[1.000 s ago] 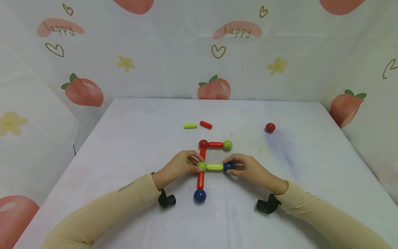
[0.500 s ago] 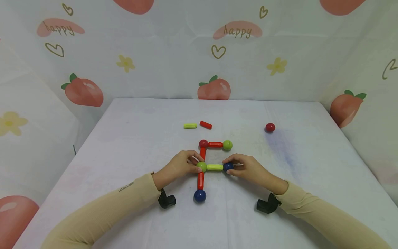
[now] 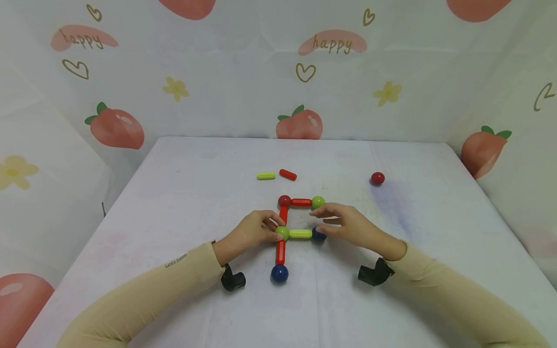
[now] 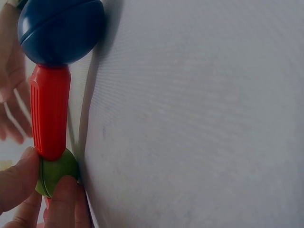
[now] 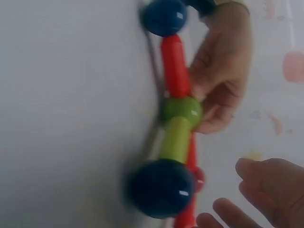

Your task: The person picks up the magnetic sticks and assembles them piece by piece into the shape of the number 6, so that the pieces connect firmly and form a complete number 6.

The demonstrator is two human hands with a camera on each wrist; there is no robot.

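My left hand pinches a green ball between thumb and fingers. From that ball a yellow-green rod runs right to a blue ball. One red rod joins it to another blue ball nearer the front. A second red rod leads back to a dark red ball, linked by a further red rod to another green ball. My right hand hovers over the right blue ball, fingers spread and holding nothing; the right wrist view shows a gap between them.
Behind the joined pieces lie a loose yellow-green rod and a loose red rod. A red ball sits at the back right. All rest on a white-covered table, with a printed cloth behind it.
My right hand has let go of the right blue ball, spread its fingers and moved slightly up and back. The left hand and the joined pieces look unmoved.
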